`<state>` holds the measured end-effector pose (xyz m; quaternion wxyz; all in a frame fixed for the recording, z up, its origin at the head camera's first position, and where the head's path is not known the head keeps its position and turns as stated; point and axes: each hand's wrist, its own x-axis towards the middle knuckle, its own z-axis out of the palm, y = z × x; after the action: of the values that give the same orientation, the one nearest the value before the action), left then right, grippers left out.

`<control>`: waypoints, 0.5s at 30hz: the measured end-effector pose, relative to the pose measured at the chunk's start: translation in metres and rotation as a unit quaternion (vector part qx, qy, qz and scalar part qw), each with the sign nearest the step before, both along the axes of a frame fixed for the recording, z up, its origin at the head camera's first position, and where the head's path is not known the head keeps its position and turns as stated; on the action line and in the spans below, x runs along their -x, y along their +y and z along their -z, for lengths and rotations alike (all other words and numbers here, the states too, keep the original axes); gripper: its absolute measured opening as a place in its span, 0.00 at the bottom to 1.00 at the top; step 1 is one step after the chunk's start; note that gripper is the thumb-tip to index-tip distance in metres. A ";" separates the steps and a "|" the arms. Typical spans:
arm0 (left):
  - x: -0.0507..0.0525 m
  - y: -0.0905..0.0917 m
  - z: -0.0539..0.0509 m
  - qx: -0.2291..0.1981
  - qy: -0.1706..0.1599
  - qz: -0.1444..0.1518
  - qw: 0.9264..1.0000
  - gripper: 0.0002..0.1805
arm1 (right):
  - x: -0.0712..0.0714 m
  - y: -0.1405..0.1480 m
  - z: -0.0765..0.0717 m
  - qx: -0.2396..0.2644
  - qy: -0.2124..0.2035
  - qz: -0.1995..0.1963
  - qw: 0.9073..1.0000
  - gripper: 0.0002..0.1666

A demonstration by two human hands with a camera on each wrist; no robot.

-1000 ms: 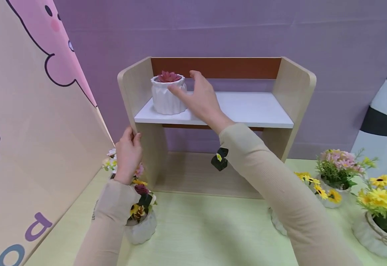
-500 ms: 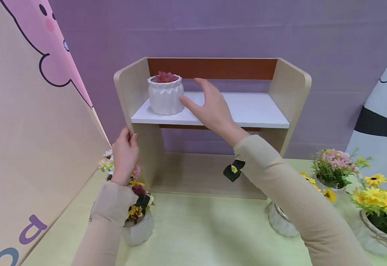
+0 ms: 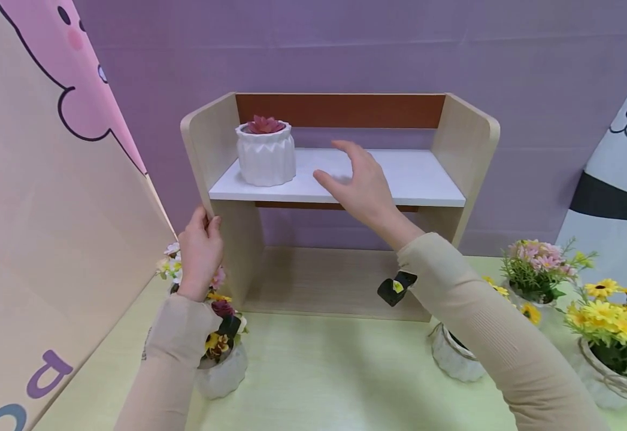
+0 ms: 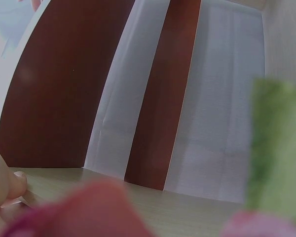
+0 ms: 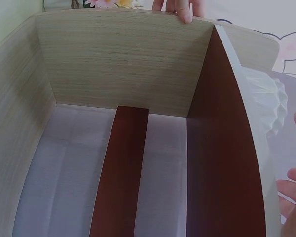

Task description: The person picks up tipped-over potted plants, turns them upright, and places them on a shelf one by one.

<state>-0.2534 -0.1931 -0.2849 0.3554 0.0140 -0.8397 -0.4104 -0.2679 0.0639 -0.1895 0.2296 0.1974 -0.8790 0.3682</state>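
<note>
One white ribbed pot (image 3: pixel 266 158) with a red succulent (image 3: pixel 264 124) stands upright on the white shelf board (image 3: pixel 412 173) of the wooden shelf unit (image 3: pixel 340 111), toward the board's left end, near the left side panel (image 3: pixel 216 131). My right hand (image 3: pixel 364 185) is to the right of the pot, above the board and apart from the pot; its thumb and fingers are spread in a wide curve, with nothing between them. A small black device (image 3: pixel 397 287) sits at my right wrist. My left hand (image 3: pixel 200 251) grips the near edge of the left side panel, fingers and thumb curled round it, lower than the board. Beside my left sleeve (image 3: pixel 167 359), on the pale green table (image 3: pixel 313 371), stands a pot of mixed flowers (image 3: pixel 224 377). To the right of the unit are a rough white pot (image 3: pixel 453 359), partly hidden by my right sleeve (image 3: pixel 496 335), pink flowers (image 3: pixel 541 257) farther off and yellow flowers (image 3: pixel 612 320) nearer. Behind the unit is a purple backdrop (image 3: pixel 318 48), with a cartoon bear (image 3: pixel 615 197) at the far right.
</note>
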 end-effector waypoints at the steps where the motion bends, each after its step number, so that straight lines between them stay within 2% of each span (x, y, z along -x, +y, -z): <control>1: 0.000 0.000 0.000 0.000 0.000 0.001 1.000 0.10 | -0.001 0.001 0.000 0.004 0.004 -0.001 1.000 0.38; 15: -0.001 0.000 0.000 0.003 -0.001 -0.004 1.000 0.09 | -0.012 0.022 0.010 0.030 0.089 -0.014 0.995 0.32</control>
<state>-0.2523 -0.1931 -0.2847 0.3563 0.0166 -0.8413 -0.4061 -0.2559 0.0855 -0.1991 0.3078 0.2348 -0.8408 0.3784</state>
